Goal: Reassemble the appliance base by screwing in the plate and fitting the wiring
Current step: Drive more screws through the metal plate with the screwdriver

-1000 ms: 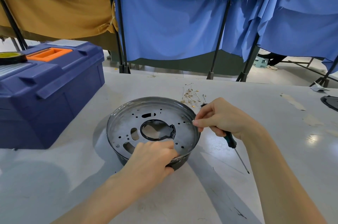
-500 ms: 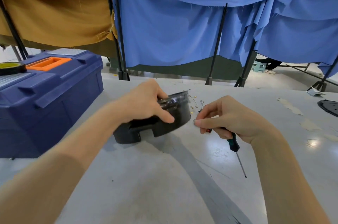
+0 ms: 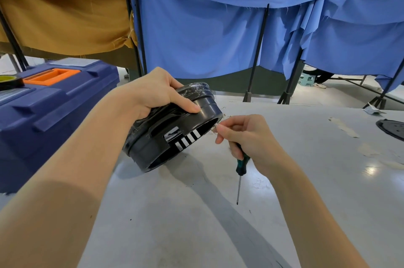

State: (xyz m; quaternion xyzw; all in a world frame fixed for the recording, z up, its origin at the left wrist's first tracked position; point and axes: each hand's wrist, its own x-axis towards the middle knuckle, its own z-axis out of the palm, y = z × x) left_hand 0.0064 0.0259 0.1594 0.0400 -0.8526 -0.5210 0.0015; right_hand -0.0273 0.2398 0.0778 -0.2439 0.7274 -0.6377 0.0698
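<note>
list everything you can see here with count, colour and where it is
table: 1, grey, under everything
appliance base: 1, black, held tilted above table
screwdriver: 1, green-black handle, gripped, tip down
toolbox: 1, blue with orange handle, left
tape roll: 1, dark, on toolbox
round plate: 1, black, table's far right
blue curtains: several, behind
mustard curtain: 1, upper left
left hand: 1, grips appliance base
right hand: 1, holds screwdriver

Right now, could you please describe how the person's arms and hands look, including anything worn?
The left hand and right hand are bare: no gloves, rings or watch show. The left forearm and right forearm are bare to the frame's edge; no sleeve shows.
</note>
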